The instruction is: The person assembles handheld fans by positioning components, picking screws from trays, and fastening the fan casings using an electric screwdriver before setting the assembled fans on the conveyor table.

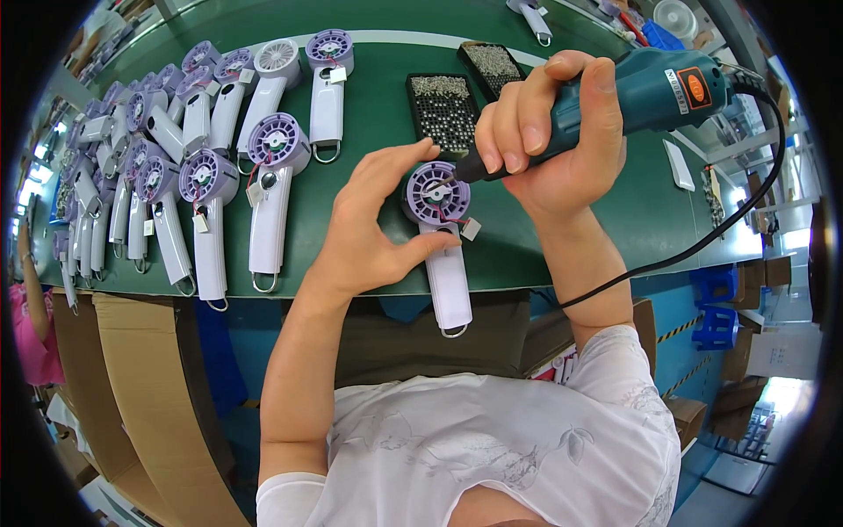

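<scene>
My right hand point(562, 140) is wrapped round a teal electric screwdriver point(645, 92) with a black nose. The screwdriver is tilted, its bit reaching into the middle of a handheld fan point(450, 285) with a purple round head and a white handle. My left hand point(364, 224) curves round the fan's left side, thumb on its neck and fingers by the top of its head. The fan lies at the table's front edge, its handle sticking out past it. A red wire with a white connector point(471, 229) hangs from the fan's right side.
Many similar handheld fans point(270, 215) lie across the green table point(378, 97) at left. Two black trays of small metal parts point(441, 119) stand beyond my hands. A black cable point(702, 246) loops down at right. Cardboard boxes point(145, 386) stand below the table's left side.
</scene>
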